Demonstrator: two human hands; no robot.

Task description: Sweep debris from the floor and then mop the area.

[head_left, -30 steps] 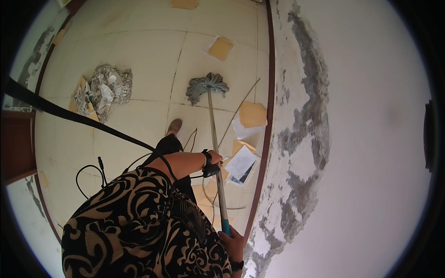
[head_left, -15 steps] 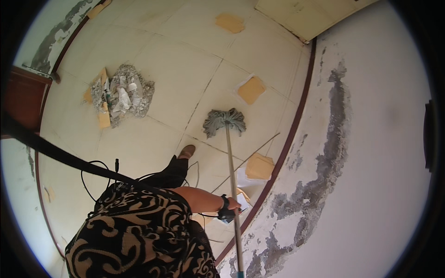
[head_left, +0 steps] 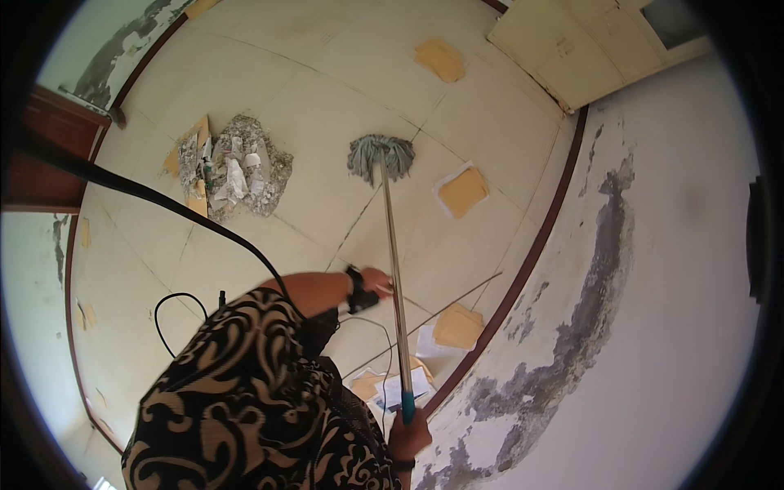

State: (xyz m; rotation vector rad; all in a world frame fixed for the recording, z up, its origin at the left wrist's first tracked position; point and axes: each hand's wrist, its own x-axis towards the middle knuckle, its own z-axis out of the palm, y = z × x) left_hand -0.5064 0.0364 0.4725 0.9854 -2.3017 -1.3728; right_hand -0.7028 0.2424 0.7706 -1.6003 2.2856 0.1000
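A mop with a grey string head stands on the tiled floor, its metal pole slanting back toward me. My left hand, with a dark band on the wrist, is closed at the middle of the pole; its fingers are partly hidden. Lower down, my right hand wraps round the pole's teal end grip. Left of the mop head lies a heap of grey debris and white scraps, with pieces of tan cardboard beside it.
Tan sheets lie right of the mop head, with more tan sheets farther off. A thin rod and papers lie near the peeling right wall. A cream cabinet stands far right. A black cable crosses at left.
The mop head has moved forward and a little left across the floor. My left hand has moved forward and left with the pole. My right hand has come into view on the end grip.
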